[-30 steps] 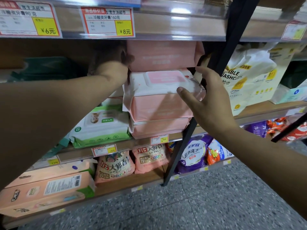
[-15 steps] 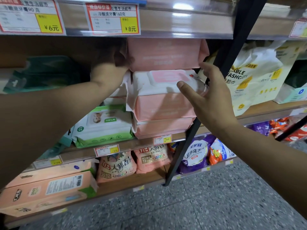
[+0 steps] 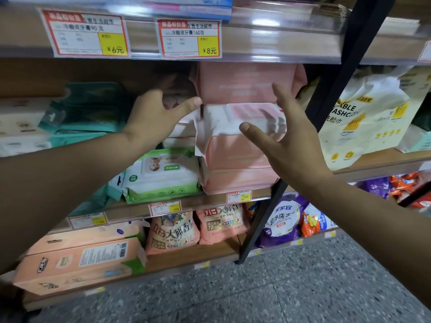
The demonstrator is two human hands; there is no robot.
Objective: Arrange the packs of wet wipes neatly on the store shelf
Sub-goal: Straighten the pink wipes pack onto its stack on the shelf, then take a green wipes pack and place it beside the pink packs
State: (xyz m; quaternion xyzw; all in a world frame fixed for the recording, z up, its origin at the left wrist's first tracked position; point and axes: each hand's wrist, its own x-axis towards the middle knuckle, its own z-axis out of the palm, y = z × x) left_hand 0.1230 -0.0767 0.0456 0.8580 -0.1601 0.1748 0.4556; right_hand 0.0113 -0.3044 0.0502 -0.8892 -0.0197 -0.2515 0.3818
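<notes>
Pink soft-plastic wet-wipe packs [image 3: 242,157] stacked on shelf [image 3: 205,199]; left hand [image 3: 158,113], right hand [image 3: 284,145] spread wide, empty; press sides evenly.

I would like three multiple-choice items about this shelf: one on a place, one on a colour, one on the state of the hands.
1. Where is the green pack?
A. left of the pink stack
B. on top of it
C. on the floor

2. What colour is the flip lid on the stack?
A. blue
B. pink
C. black

3. How is the right hand?
A. in a fist
B. open, gripping nothing
C. holding a bottle

Key: 1 A, it lies beside the stack; 2 B, the lid is pink; 3 B, fingers spread. The left hand is open too.
</notes>
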